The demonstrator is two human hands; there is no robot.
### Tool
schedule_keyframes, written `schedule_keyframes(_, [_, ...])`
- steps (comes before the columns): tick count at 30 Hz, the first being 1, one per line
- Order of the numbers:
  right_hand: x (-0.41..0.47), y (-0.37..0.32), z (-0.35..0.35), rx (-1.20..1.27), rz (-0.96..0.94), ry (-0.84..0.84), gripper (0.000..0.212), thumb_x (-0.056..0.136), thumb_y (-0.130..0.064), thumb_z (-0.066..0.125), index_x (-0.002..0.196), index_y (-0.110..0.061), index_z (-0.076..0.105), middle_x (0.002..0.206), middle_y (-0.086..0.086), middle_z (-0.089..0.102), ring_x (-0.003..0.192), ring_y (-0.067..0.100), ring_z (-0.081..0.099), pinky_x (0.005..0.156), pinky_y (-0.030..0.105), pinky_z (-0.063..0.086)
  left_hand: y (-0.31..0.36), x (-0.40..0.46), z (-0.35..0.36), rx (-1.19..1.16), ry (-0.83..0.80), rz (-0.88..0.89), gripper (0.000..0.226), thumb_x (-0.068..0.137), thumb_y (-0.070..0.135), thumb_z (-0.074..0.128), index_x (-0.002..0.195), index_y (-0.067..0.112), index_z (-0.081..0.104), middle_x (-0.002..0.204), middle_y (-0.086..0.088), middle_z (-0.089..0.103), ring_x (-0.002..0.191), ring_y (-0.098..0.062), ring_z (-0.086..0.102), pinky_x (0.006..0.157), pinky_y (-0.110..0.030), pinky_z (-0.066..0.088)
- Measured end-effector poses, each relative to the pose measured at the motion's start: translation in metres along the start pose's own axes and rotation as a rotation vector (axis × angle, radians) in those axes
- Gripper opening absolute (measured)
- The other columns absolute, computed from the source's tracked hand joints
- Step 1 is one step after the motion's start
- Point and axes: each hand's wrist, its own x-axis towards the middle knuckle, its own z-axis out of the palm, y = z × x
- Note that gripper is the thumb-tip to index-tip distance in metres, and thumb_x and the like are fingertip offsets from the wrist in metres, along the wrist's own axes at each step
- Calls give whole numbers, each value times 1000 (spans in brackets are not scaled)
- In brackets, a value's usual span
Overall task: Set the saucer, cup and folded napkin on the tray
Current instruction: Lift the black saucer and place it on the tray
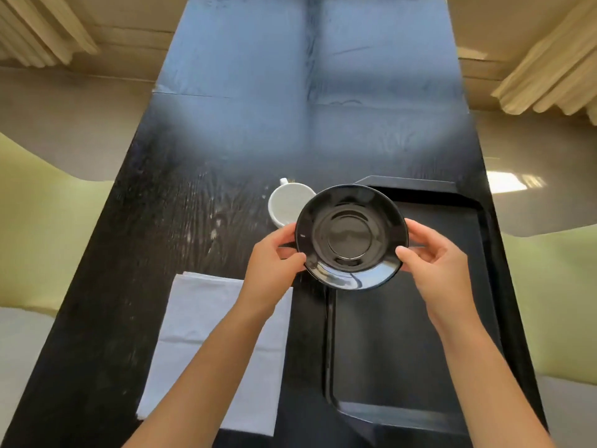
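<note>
A glossy black saucer [351, 237] is held in the air between both hands, over the left rim of the black tray [403, 412]. My left hand [273, 258] pinches its left edge and my right hand [436, 255] grips its right edge. A white cup [286, 202] stands on the table just behind the saucer, which hides part of it. A pale folded napkin [200, 321] lies flat on the table left of the tray, crossed by my left forearm.
The long dark wooden table [181, 221] runs away from me. The tray lies along its right side near the edge. Pale green seats [38, 221] flank the table on both sides, and curtains hang at the far corners.
</note>
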Motion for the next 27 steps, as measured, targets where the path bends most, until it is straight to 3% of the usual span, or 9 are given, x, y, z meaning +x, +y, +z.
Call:
schedule_keyframes(4, [32, 29, -32, -21, 38, 18, 45, 83, 10, 58, 115, -22, 63, 98, -9, 68, 78, -2, 67, 58, 10, 53, -11, 25, 48, 109, 65, -29, 60, 75, -12, 50, 94, 44, 65, 84, -16, 71, 69, -40, 62, 81, -50, 56])
schedule_keyframes(6, [46, 43, -42, -30, 69, 27, 44, 84, 9, 58, 118, -19, 62, 98, -7, 67, 76, -6, 66, 55, 9, 52, -18, 37, 68, 168, 77, -30, 59, 74, -12, 49, 98, 39, 66, 85, -17, 70, 63, -32, 57, 83, -51, 55])
schedule_keyframes(9, [64, 63, -51, -22, 130, 29, 42, 84, 8, 60, 118, -18, 61, 102, -2, 65, 75, -1, 66, 52, 8, 51, -29, 54, 90, 264, 154, -54, 53, 77, -8, 54, 122, 19, 60, 86, 0, 66, 61, -14, 60, 80, -36, 56])
schedule_keyframes(12, [78, 78, -56, -2, 162, 6, 43, 84, 9, 59, 118, -17, 61, 103, 0, 65, 79, 3, 65, 52, 10, 51, -36, 64, 103, 341, 214, -80, 51, 79, -5, 58, 127, 14, 56, 85, 9, 61, 62, -6, 59, 74, -22, 46])
schedule_keyframes(18, [91, 99, -53, 16, 186, -31, 42, 83, 12, 56, 115, -14, 62, 102, 5, 67, 77, 8, 66, 55, 11, 51, -41, 70, 113, 438, 235, -72, 50, 81, -6, 56, 127, 15, 56, 87, -1, 66, 64, -10, 61, 76, -21, 44])
schedule_keyframes(21, [91, 104, -50, 15, 192, -34, 41, 82, 12, 57, 114, -14, 62, 102, 5, 66, 76, 11, 66, 53, 11, 51, -42, 71, 113, 522, 254, -51, 51, 82, -6, 56, 129, 13, 54, 93, -14, 68, 69, -13, 62, 81, -21, 41])
schedule_keyframes(27, [92, 104, -44, -54, 185, -47, 41, 82, 8, 59, 116, -15, 59, 105, 5, 66, 81, 20, 68, 71, 34, 59, -39, 73, 111, 575, 309, -4, 50, 81, -8, 55, 129, 8, 53, 96, -16, 67, 77, -18, 62, 81, -22, 39])
